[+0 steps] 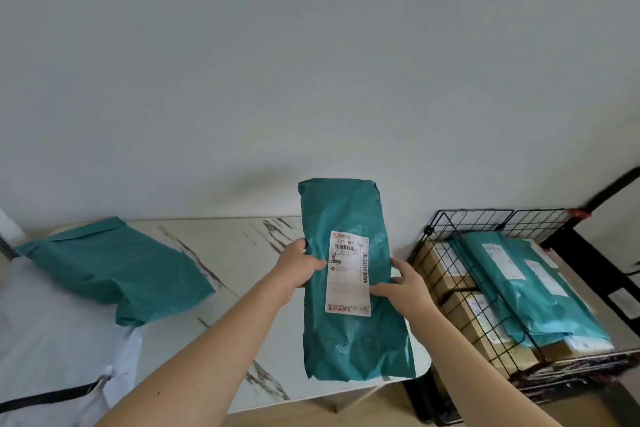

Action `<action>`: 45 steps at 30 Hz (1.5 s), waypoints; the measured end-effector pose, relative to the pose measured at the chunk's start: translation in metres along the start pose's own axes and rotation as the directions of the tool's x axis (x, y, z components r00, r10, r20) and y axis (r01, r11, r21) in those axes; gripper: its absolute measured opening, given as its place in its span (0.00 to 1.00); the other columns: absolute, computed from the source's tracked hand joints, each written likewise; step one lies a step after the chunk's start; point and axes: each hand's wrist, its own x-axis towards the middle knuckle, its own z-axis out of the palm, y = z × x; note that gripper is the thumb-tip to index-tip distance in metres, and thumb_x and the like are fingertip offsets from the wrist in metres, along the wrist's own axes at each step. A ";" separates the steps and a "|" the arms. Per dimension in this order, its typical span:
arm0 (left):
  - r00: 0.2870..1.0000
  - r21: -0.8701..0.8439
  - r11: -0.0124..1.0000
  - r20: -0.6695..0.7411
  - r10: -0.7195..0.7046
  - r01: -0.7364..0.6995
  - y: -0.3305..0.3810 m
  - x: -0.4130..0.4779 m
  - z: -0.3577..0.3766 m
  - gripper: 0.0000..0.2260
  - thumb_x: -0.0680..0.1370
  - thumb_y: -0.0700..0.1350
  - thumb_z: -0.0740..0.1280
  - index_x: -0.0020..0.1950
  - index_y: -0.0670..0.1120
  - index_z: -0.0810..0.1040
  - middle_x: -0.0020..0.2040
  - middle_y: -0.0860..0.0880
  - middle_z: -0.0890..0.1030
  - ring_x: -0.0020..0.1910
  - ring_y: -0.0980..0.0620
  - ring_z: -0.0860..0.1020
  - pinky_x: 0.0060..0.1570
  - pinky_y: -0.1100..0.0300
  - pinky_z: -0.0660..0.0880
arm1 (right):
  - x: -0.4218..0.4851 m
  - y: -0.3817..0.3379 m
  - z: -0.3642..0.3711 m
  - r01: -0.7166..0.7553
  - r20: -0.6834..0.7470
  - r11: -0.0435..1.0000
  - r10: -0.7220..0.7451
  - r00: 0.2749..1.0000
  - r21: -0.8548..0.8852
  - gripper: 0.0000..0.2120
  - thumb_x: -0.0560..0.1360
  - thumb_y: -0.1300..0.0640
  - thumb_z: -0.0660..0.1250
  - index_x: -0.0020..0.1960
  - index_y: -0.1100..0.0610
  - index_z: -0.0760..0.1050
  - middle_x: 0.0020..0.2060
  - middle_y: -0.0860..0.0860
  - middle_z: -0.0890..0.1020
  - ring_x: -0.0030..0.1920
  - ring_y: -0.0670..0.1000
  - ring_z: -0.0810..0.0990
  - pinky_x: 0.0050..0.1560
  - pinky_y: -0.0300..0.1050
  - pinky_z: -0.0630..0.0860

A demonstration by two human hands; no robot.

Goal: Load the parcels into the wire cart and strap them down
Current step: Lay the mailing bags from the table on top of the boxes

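Loading was under way: I held the teal plastic mailer parcel [356,333] with its white label [348,274] upright at frame centre, left hand [298,269] and right hand [403,282] clamped on its side edges, and judged it next needed carrying right into the black wire cart [474,211].

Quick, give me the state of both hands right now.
Left hand: grips the left edge of the labelled green parcel.
Right hand: grips the same parcel's right edge, thumb on its white label.
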 end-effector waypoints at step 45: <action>0.968 0.419 0.903 0.172 -0.184 0.097 0.104 0.242 0.596 0.13 0.75 0.37 0.68 0.58 0.45 0.74 0.45 0.49 0.79 0.37 0.53 0.77 0.39 0.60 0.79 | 0.295 0.152 -0.555 -0.187 -0.301 0.915 0.077 0.950 -0.357 0.28 0.74 0.69 0.56 0.67 0.46 0.72 0.59 0.49 0.79 0.33 0.43 0.75 0.27 0.37 0.71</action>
